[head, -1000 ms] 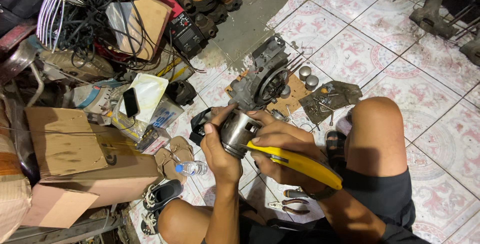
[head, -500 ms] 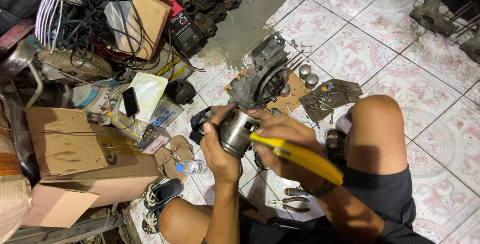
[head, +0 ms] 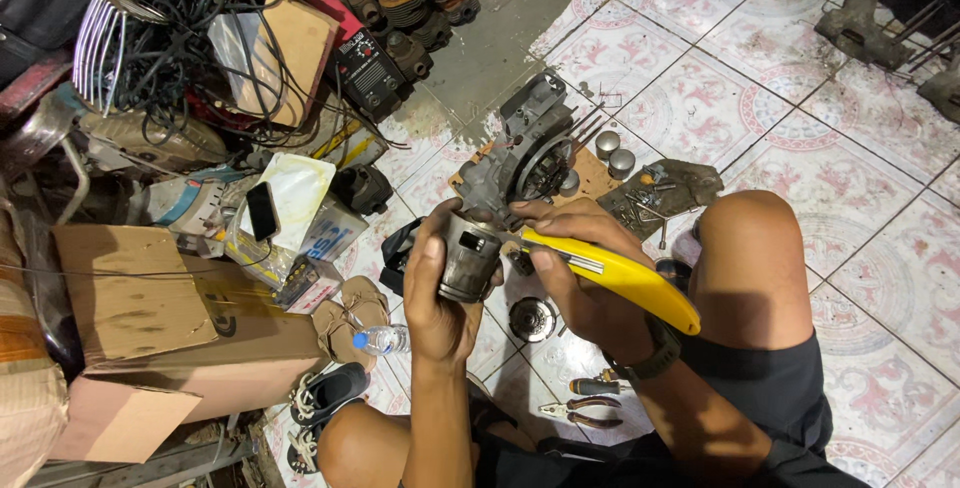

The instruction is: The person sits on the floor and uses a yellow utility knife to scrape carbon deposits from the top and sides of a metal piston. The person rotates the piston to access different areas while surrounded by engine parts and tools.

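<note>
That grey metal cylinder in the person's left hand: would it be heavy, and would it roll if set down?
The grey metal cylinder is probably heavy for its size: it looks thick-walled, and the left hand wraps around it. Laid sideways on the tiled floor it would likely roll; upright, it should sit steady. Its dull surface looks grippy rather than slick.

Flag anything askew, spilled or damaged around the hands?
Nothing spilled or visibly broken. A clear plastic water bottle lies on its side by tan sandals. The left hand grips a grey metal cylinder; the right hand holds a yellow-handled tool.
</note>
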